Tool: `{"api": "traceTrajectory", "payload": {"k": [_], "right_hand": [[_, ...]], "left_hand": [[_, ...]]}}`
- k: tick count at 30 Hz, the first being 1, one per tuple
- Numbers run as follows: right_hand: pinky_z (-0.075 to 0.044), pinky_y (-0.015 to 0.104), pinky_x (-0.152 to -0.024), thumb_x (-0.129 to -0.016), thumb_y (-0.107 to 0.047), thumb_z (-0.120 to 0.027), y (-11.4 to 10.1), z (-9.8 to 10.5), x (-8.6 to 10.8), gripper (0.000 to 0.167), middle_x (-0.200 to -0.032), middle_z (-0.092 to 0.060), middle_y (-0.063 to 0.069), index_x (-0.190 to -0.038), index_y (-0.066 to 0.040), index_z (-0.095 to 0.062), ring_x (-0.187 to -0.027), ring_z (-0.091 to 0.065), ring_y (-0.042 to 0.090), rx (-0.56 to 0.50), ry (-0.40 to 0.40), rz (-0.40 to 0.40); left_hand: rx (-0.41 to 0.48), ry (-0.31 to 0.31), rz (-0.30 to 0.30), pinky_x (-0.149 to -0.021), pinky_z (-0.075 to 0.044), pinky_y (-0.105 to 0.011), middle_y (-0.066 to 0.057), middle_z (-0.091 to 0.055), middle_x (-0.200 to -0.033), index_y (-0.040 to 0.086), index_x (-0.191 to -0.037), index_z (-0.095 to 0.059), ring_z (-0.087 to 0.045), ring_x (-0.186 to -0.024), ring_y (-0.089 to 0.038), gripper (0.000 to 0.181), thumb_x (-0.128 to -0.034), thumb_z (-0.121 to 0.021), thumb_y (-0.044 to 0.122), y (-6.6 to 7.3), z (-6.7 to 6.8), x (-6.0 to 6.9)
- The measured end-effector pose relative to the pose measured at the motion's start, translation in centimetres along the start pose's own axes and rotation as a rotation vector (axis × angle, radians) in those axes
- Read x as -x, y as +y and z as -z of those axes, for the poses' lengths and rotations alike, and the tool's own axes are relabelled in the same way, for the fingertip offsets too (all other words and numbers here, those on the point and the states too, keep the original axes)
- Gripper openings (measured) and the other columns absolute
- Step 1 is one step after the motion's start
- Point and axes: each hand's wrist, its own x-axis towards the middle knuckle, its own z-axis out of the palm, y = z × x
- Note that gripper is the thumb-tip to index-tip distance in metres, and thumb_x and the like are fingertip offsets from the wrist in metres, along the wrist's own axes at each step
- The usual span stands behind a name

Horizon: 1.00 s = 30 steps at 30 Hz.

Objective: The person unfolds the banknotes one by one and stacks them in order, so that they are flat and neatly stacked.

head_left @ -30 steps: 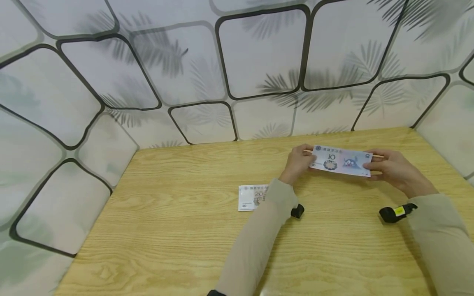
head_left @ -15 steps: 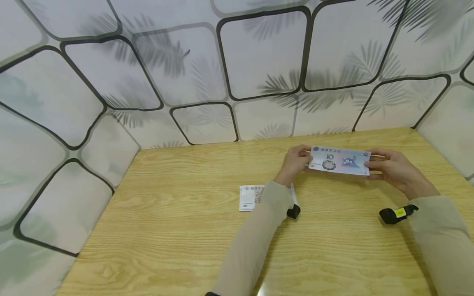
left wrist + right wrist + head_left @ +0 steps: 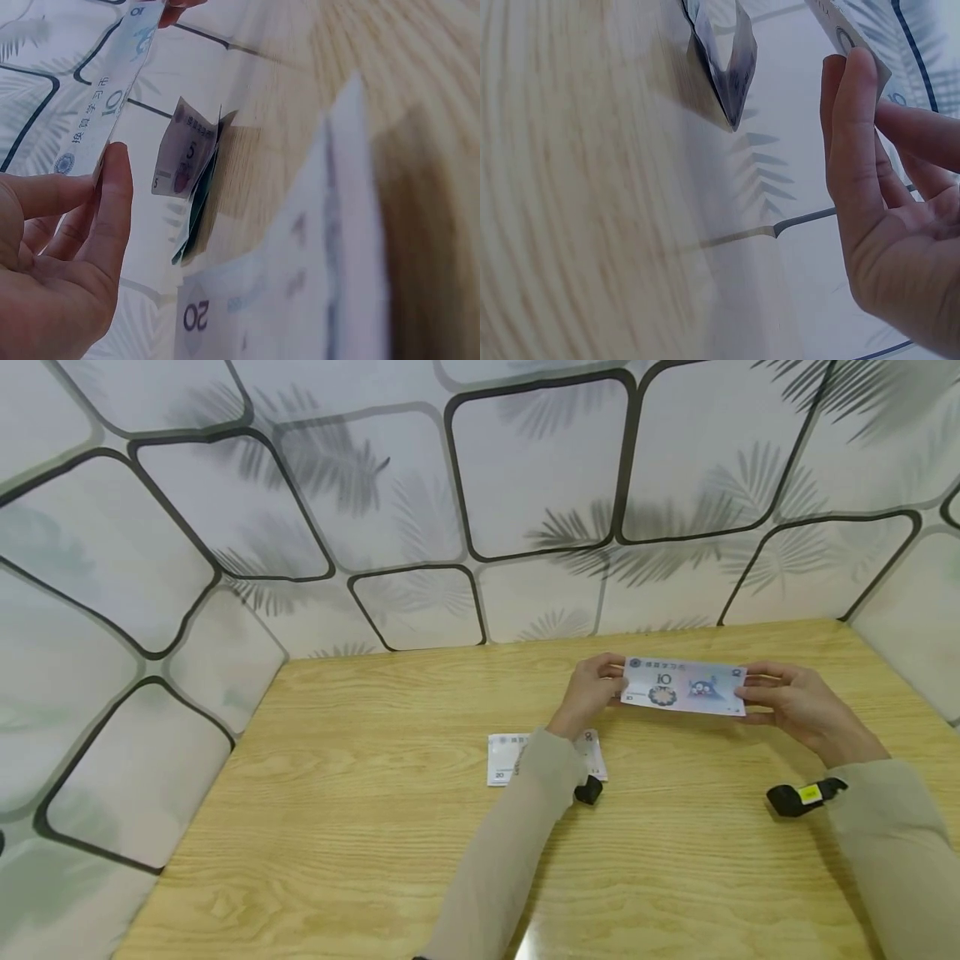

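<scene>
A play banknote printed with 10 is stretched between my two hands above the back right of the table. My left hand pinches its left end between thumb and fingers. Its right end is pinched by my right hand. Notes marked 20 lie on the table, partly covered by my left forearm; close up in the left wrist view, the 20 notes look folded and blurred. Bent notes marked 5 stand on the table beyond, also seen as folded notes in the right wrist view.
The wooden table meets a patterned wall covering at the back and sides. Small black wrist cameras sit at both cuffs, the right camera bearing a yellow label.
My left hand has drifted a little left with the 10 note. My right hand has barely moved. More of the 20 notes shows to the right of my left sleeve.
</scene>
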Motion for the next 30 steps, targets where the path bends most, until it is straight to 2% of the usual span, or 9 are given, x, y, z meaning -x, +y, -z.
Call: {"api": "traceTrajectory", "payload": {"k": [8, 14, 18, 25, 30], "right_hand": [[-0.063, 0.034, -0.068, -0.100, 0.013, -0.050, 0.3, -0.5, -0.4, 0.035, -0.100, -0.066, 0.000, -0.100, -0.013, -0.074, -0.084, -0.070, 0.018, -0.013, -0.051, 0.024], [-0.063, 0.034, -0.068, -0.100, 0.015, -0.049, 0.4, -1.1, -0.6, 0.036, -0.099, -0.067, 0.001, -0.099, -0.012, -0.074, -0.084, -0.070, 0.019, -0.055, -0.070, 0.039], [-0.063, 0.035, -0.067, -0.100, 0.016, -0.049, 0.5, -1.6, -0.7, 0.035, -0.098, -0.067, 0.004, -0.100, -0.010, -0.073, -0.084, -0.070, 0.020, -0.081, -0.091, 0.058], [-0.063, 0.033, -0.066, -0.100, 0.016, -0.049, 0.5, -2.6, -0.8, 0.037, -0.098, -0.067, 0.003, -0.100, -0.012, -0.073, -0.083, -0.070, 0.019, -0.057, -0.091, 0.059], [-0.063, 0.032, -0.065, -0.100, 0.016, -0.048, 0.4, -3.4, -0.8, 0.037, -0.098, -0.067, 0.004, -0.102, -0.012, -0.072, -0.083, -0.070, 0.019, -0.054, -0.113, 0.064]], "left_hand": [[0.057, -0.019, -0.016, -0.082, -0.061, -0.045, -0.008, -0.069, -0.099, -0.003, -0.125, -0.066, -0.067, -0.084, -0.020, 0.030, -0.0964, -0.060, -0.011, -0.1, 1.2, 0.5], [0.048, -0.021, -0.022, -0.082, -0.061, -0.044, -0.007, -0.070, -0.101, -0.002, -0.123, -0.067, -0.066, -0.084, -0.017, 0.028, -0.0970, -0.060, -0.010, -0.1, 2.0, 0.7], [0.049, -0.026, -0.033, -0.081, -0.062, -0.042, -0.010, -0.071, -0.102, -0.003, -0.122, -0.068, -0.067, -0.085, -0.019, 0.027, -0.0968, -0.060, -0.011, 0.1, 2.6, 0.9], [0.067, -0.047, -0.032, -0.077, -0.062, -0.034, -0.012, -0.071, -0.104, -0.004, -0.125, -0.066, -0.068, -0.088, -0.020, 0.030, -0.0965, -0.060, -0.011, 0.4, 3.7, 1.6], [0.079, -0.058, -0.027, -0.082, -0.062, -0.039, -0.012, -0.071, -0.105, -0.004, -0.127, -0.065, -0.067, -0.087, -0.018, 0.032, -0.0964, -0.060, -0.011, 0.8, 4.5, 2.2]]}}
